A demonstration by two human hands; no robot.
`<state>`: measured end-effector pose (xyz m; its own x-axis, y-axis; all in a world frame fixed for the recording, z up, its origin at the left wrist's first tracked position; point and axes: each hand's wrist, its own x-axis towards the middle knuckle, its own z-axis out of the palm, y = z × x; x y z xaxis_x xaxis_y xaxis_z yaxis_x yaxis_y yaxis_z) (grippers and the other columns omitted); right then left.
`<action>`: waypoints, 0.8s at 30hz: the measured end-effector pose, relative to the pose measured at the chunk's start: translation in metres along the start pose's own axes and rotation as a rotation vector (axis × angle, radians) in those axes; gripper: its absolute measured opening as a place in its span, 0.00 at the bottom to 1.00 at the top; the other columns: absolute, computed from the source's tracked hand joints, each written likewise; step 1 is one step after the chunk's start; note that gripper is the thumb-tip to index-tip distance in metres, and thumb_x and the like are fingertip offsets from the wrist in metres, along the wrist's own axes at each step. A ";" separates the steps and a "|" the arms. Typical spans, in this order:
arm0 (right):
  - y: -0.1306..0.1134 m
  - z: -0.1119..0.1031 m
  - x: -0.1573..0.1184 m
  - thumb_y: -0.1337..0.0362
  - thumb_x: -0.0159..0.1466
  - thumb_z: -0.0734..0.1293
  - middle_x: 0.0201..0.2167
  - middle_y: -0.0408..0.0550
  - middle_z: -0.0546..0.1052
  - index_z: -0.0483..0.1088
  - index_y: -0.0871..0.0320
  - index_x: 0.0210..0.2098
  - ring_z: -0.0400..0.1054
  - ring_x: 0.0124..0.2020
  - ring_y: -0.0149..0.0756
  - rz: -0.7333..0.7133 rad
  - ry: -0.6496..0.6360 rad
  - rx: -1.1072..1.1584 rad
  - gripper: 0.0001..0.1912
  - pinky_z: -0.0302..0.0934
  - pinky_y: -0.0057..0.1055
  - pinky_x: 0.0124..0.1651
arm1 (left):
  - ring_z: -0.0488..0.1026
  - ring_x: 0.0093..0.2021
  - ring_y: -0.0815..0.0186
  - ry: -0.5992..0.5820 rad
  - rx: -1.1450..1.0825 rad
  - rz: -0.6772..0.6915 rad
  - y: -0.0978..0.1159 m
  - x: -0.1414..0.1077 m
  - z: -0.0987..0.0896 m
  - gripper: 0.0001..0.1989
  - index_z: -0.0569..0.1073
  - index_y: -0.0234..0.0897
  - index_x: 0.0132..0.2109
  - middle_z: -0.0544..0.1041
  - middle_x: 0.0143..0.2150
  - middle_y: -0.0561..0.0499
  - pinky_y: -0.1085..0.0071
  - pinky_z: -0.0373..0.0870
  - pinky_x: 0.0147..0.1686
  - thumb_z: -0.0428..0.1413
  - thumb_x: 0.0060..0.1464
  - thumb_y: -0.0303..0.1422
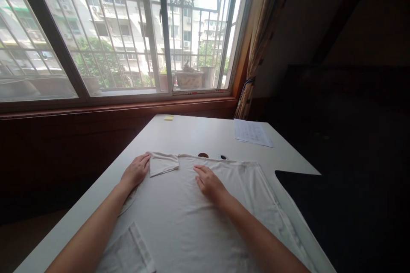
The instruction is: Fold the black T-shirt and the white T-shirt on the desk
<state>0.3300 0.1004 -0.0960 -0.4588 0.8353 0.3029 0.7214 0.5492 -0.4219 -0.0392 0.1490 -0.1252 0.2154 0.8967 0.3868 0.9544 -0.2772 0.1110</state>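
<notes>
Head view, white table [198, 132] by barred window [121, 30], left hand [136, 171] and right hand [209, 182] on shirt [192, 213], grips unclear.

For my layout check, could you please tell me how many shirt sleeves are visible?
2: the far sleeve, by the left hand; the near sleeve, at the picture's bottom, left of centre.

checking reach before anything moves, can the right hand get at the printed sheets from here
Probably yes: the right hand rests on the white shirt, and only shirt and bare tabletop seem to lie before the sheets.
</notes>
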 end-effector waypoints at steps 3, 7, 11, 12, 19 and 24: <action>-0.014 0.020 0.047 0.66 0.71 0.56 0.66 0.60 0.66 0.64 0.70 0.65 0.57 0.68 0.41 -0.008 -0.015 -0.001 0.26 0.49 0.35 0.72 | 0.67 0.64 0.54 -0.001 0.010 0.016 0.000 -0.005 0.000 0.24 0.70 0.30 0.63 0.71 0.64 0.39 0.57 0.61 0.67 0.43 0.68 0.35; -0.028 0.046 0.080 0.60 0.74 0.56 0.70 0.60 0.60 0.58 0.68 0.69 0.52 0.71 0.44 -0.007 -0.068 -0.010 0.28 0.47 0.41 0.73 | 0.66 0.65 0.54 -0.001 0.035 0.027 -0.003 -0.009 -0.001 0.23 0.69 0.31 0.64 0.71 0.65 0.40 0.58 0.60 0.68 0.43 0.68 0.34; -0.031 0.058 0.075 0.55 0.73 0.58 0.73 0.55 0.56 0.59 0.60 0.69 0.47 0.73 0.47 -0.017 -0.110 -0.030 0.29 0.42 0.48 0.73 | 0.67 0.65 0.53 0.004 0.055 0.023 -0.006 -0.012 -0.001 0.23 0.69 0.31 0.64 0.71 0.64 0.38 0.57 0.60 0.67 0.44 0.67 0.34; -0.030 0.058 0.072 0.54 0.73 0.59 0.73 0.54 0.55 0.60 0.59 0.69 0.45 0.74 0.47 -0.020 -0.112 -0.037 0.28 0.40 0.49 0.73 | 0.67 0.64 0.52 0.007 0.059 0.017 -0.007 -0.013 -0.001 0.23 0.69 0.31 0.64 0.71 0.64 0.38 0.56 0.60 0.67 0.44 0.67 0.33; -0.031 0.055 0.062 0.51 0.73 0.57 0.75 0.50 0.52 0.59 0.56 0.70 0.43 0.74 0.47 -0.019 -0.131 -0.079 0.29 0.38 0.47 0.73 | 0.70 0.61 0.46 0.024 0.091 -0.062 0.002 0.000 -0.013 0.22 0.75 0.31 0.57 0.79 0.55 0.35 0.48 0.63 0.63 0.42 0.69 0.35; -0.030 0.058 0.063 0.49 0.74 0.54 0.75 0.48 0.51 0.54 0.57 0.72 0.40 0.75 0.48 -0.041 -0.157 -0.101 0.32 0.36 0.49 0.74 | 0.59 0.71 0.54 -0.092 0.073 0.070 0.036 0.020 0.002 0.23 0.68 0.32 0.66 0.67 0.69 0.41 0.58 0.52 0.71 0.45 0.69 0.35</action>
<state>0.2491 0.1377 -0.1135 -0.5584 0.8103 0.1781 0.7451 0.5842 -0.3217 0.0002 0.1574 -0.1153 0.2970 0.9047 0.3056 0.9481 -0.3175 0.0184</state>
